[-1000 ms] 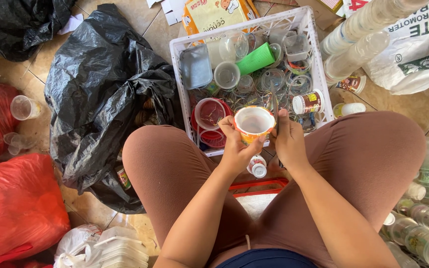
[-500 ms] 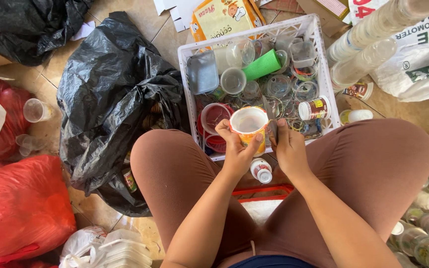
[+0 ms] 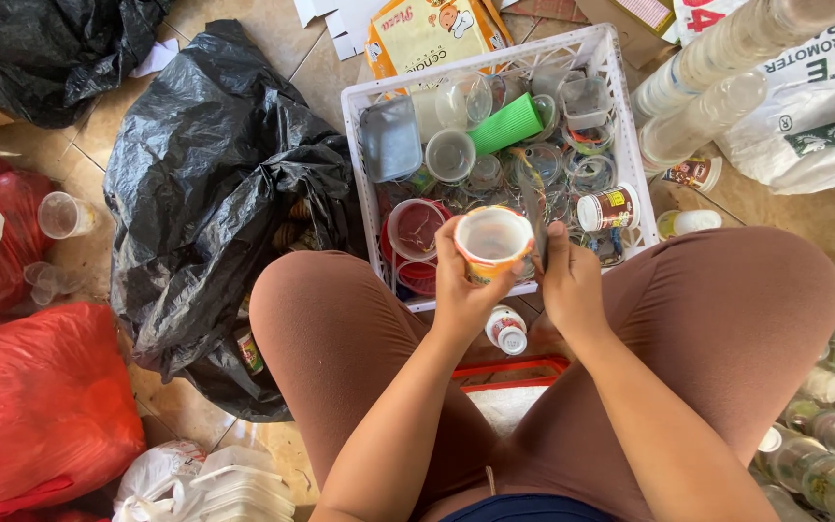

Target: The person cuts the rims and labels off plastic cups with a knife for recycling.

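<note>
Gripping the paper cup (image 3: 492, 242) firmly in my left hand (image 3: 466, 290), I pinch its clear film (image 3: 532, 198) with my right hand (image 3: 572, 285) and pull steadily over the white crate (image 3: 620, 116).

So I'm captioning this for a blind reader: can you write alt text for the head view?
A seated person's left hand holds a small orange-rimmed paper cup while the right hand pinches a thin clear strip beside it, over a white plastic crate of clear cups and lids. Black bags and red bags lie on the tiled floor.
</note>
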